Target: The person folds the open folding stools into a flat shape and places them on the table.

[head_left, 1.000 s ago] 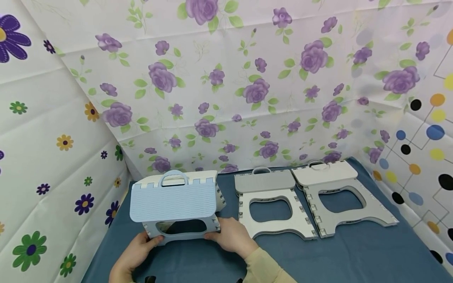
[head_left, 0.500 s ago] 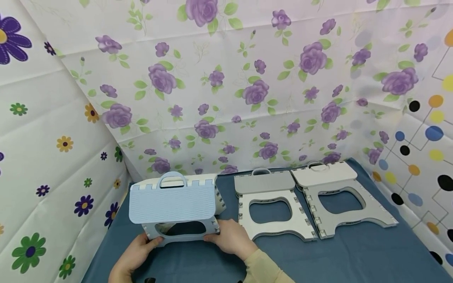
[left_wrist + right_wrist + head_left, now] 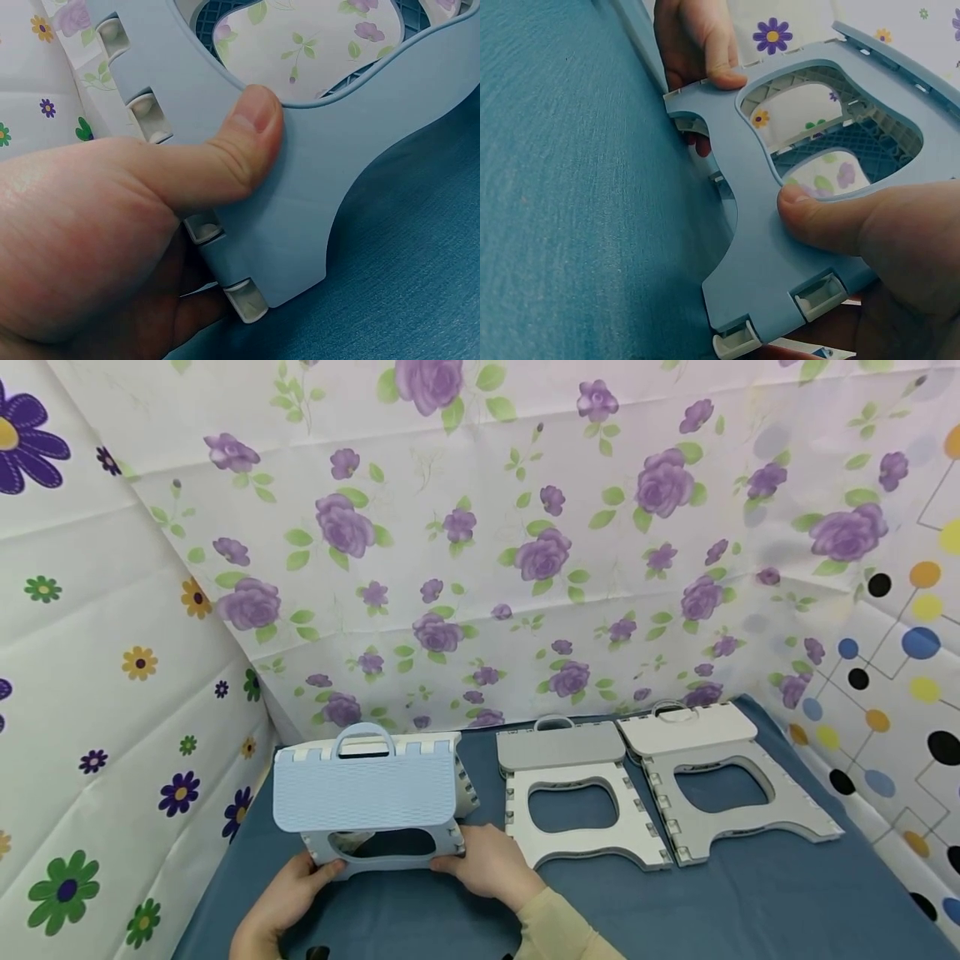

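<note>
A light-blue and white folding step stool (image 3: 365, 789) stands at the left of the table, its seat upward and its carry handle (image 3: 365, 737) raised at the back edge. My left hand (image 3: 288, 897) grips the near leg panel at its lower left corner. In the left wrist view, the thumb (image 3: 251, 139) lies on the panel's blue face, with other fingers behind the hinged edge. The panel's lower right side is held by my right hand (image 3: 491, 864). Its thumb (image 3: 817, 217) presses beside the oval cutout; the other fingers are mostly hidden behind the panel.
A grey and white folded stool (image 3: 592, 847) lies flat right of the blue one. Beside it is another white and grey folded stool (image 3: 720, 827). Blue cloth (image 3: 720, 910) covers the table. A purple-flowered sheet (image 3: 495, 502) hangs at the back, with patterned sheets on both sides.
</note>
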The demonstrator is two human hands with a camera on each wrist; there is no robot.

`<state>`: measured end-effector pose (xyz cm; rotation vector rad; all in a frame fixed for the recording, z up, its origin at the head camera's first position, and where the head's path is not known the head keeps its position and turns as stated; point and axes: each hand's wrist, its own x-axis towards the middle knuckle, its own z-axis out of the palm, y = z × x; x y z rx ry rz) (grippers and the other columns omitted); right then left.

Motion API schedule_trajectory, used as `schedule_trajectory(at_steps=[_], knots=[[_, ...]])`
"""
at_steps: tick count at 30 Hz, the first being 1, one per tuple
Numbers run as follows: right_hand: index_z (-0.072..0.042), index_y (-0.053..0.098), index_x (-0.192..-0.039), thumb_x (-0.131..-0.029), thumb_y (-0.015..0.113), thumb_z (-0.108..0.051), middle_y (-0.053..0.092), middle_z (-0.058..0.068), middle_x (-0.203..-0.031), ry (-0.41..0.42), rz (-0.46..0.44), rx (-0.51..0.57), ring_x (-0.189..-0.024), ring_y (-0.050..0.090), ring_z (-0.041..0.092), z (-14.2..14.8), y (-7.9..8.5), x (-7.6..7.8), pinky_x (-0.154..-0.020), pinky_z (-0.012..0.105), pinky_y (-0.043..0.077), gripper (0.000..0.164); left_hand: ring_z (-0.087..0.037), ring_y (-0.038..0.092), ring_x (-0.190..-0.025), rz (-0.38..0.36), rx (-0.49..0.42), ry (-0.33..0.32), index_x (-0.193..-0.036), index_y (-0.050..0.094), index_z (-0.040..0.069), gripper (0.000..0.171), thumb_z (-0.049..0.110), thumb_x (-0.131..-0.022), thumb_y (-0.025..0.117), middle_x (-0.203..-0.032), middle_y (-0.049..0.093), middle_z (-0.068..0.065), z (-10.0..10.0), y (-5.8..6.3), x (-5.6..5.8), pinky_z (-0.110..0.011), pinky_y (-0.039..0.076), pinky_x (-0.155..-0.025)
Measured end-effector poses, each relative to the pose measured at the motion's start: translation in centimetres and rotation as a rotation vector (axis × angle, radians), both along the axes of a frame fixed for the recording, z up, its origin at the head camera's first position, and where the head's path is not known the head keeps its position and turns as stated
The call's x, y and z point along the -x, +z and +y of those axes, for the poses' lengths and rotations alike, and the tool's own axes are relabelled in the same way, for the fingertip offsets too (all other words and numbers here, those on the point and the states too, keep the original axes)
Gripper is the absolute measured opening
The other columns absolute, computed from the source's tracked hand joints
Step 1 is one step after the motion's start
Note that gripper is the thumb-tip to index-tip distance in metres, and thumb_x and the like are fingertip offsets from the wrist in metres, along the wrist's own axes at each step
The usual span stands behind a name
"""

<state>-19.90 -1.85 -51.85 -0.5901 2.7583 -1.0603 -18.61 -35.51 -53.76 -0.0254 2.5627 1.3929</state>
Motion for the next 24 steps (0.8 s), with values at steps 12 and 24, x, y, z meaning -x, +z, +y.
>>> schedule_trajectory(at_steps=[12,24], knots=[[-0.019,0.08,-0.119,-0.092,0.084,-0.047,0.08,-0.002,-0.104,0.009,-0.001,-0.002,-0.087,0.075,0.014,0.09,-0.11,-0.01,-0.072,0.041,0.059,0.039,-0.028,0.063,-0.121,0.015,0.019,0.006,-0.143,0.055,-0.012,0.048,0.023,-0.111,0.062,-0.137,0.066,-0.022,0.09,-0.22,0.04,-0.049,0.049,-0.102],[-0.019,0.079,-0.125,-0.091,0.085,-0.048,0.08,0.0,-0.112,-0.005,0.018,-0.017,-0.099,0.077,0.021,0.04,-0.19,-0.11,-0.079,0.045,0.061,0.045,-0.038,0.061,-0.13,0.01,-0.015,0.003,-0.151,0.049,-0.012,0.058,0.028,-0.11,0.062,-0.145,0.061,-0.027,0.3,-0.11,-0.18,-0.054,0.048,-0.107]])
